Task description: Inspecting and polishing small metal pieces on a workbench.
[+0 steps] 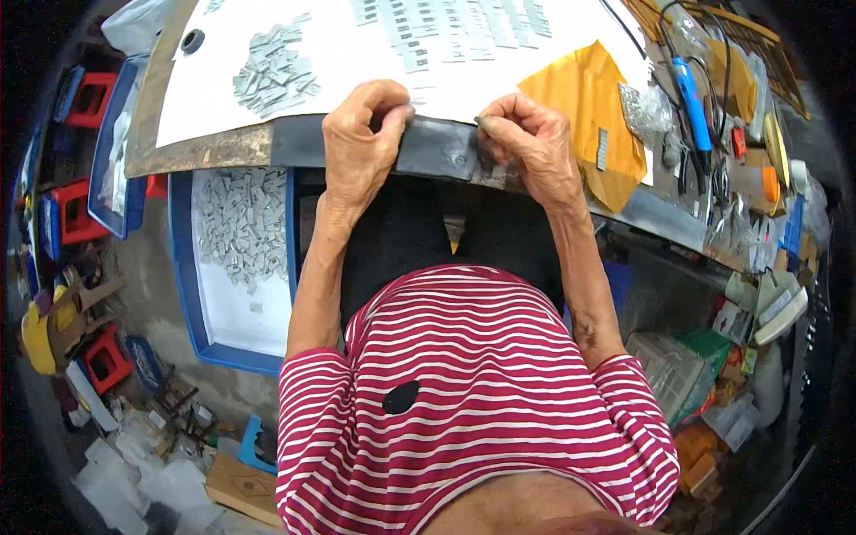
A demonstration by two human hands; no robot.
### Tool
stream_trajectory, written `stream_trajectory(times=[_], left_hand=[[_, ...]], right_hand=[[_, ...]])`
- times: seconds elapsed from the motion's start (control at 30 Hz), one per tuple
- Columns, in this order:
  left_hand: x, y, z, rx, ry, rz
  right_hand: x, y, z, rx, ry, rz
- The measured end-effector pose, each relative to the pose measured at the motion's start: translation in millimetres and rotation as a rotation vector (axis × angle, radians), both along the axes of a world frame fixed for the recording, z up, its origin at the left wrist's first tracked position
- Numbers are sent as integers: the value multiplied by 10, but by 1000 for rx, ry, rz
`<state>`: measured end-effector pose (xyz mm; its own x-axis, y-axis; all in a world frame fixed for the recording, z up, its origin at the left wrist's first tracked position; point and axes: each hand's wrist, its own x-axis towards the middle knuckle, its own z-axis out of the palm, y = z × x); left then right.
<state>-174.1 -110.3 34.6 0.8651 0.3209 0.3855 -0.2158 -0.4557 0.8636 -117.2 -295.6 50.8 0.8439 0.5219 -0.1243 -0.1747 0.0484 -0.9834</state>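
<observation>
My left hand [364, 143] is held over the table's near edge, thumb and forefinger brought together in a pinch. To its right, my right hand [532, 141] pinches too, with a tiny dark bit at its fingertips that is too small to name. Whatever the left fingertips hold, if anything, cannot be made out. Beyond the hands lies a white sheet [343, 67]. On it are a loose heap of small flat grey pieces [276, 76] and, farther right, similar pieces laid in rows [455, 28]. A yellow-brown envelope [571, 89] lies beside my right hand, bearing one grey strip [602, 149].
Below the table's left part, a blue tray [185, 267] holds many small grey pieces. A black ring [192, 41] sits at the sheet's left corner. Clear plastic wrap [649, 114], a blue pen-shaped tool [692, 105] and cables crowd the right. Red stools [89, 98] stand left.
</observation>
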Motion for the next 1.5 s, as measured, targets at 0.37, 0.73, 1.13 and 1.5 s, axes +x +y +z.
stream_trajectory(times=[0.37, 0.73, 1.13, 1.5], left_hand=[[-3, -313, -38, 126, -198, -184], [-11, -361, -85, 363, -335, -237], [-49, -385, -68, 250, -329, -243], [-52, -402, -55, 378, -379, -261]], right_hand=[[-23, -74, -11, -61, -27, -9], [27, -169, -121, 29, 178, 46], [73, -237, -98, 228, 483, 169], [50, -272, -104, 171, 423, 141]])
